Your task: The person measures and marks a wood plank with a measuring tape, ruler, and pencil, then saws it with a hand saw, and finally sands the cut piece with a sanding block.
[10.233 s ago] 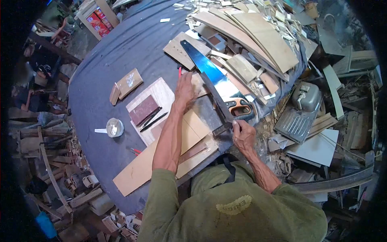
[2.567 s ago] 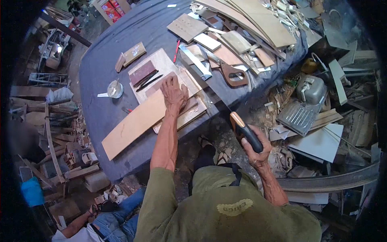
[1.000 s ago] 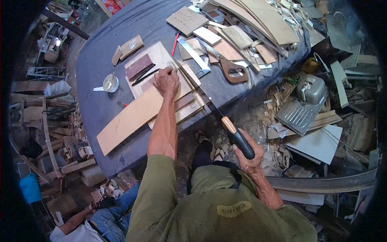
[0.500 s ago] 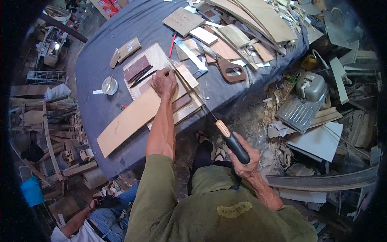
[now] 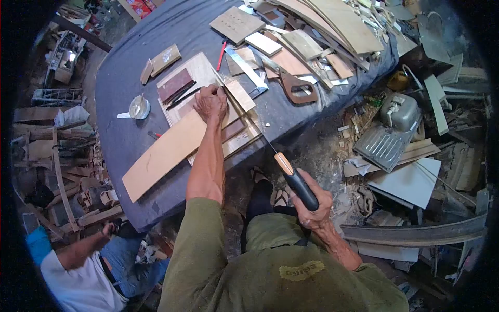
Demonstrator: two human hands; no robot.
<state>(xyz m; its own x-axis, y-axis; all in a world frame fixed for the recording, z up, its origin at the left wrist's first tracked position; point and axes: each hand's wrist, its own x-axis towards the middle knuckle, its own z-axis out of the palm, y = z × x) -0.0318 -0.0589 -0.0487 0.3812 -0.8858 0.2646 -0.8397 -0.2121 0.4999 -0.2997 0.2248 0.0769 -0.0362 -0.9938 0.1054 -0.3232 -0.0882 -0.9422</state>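
My right hand (image 5: 315,207) is wrapped round the black and tan handle of a saw (image 5: 296,179), whose thin blade runs up and left across the table's near edge. The blade lies along a narrow wood strip (image 5: 236,110). My left hand (image 5: 211,104) presses down with curled fingers on the wood, at the upper end of a long light board (image 5: 165,156). Under both lies a pale wooden base board (image 5: 200,65). A dark red block (image 5: 175,85) and dark slim tools rest beside my left hand.
On the dark cloth-covered table (image 5: 122,93) stand a white cup (image 5: 139,107), a red pencil (image 5: 222,55), a metal square (image 5: 244,68), a second handsaw (image 5: 299,88) and heaped wood pieces. A sink (image 5: 391,130) lies right; another person (image 5: 83,275) is at lower left.
The saw and my right hand have shifted slightly up and left. My left hand has barely moved. The other person at lower left has changed posture, with an arm now raised further up.
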